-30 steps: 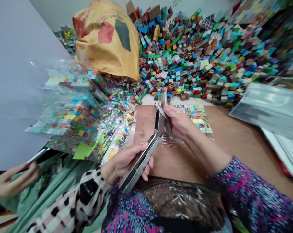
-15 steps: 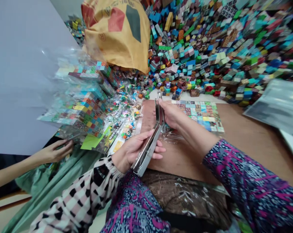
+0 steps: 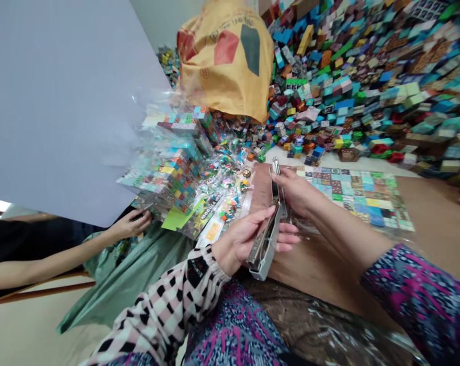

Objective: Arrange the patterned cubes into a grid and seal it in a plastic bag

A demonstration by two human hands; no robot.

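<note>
A long grey metal stapler (image 3: 268,239) is spread open at its hinge between my hands, just above the brown board. My left hand (image 3: 245,235) cradles its lower half, thumb on top and fingers underneath. With thumb and fingers, my right hand (image 3: 296,190) grips the upper half near its tip. Clear plastic wrap lies under the right wrist, and beyond it a flat panel of colourful block tiles (image 3: 352,190) rests on the board.
A large heap of loose coloured cubes (image 3: 340,96) covers the back right. Left of the board (image 3: 424,203) are small bagged figures (image 3: 230,183) and plastic-wrapped block stacks (image 3: 169,162). A yellow sack (image 3: 226,66) stands behind. Another person's hand (image 3: 133,223) reaches in at left, over green cloth (image 3: 138,274).
The view has turned left, so the scene sits further right. Both hands keep their hold on the opened stapler, whose halves look closer in line. The grey plastic sheet has nearly left the right edge.
</note>
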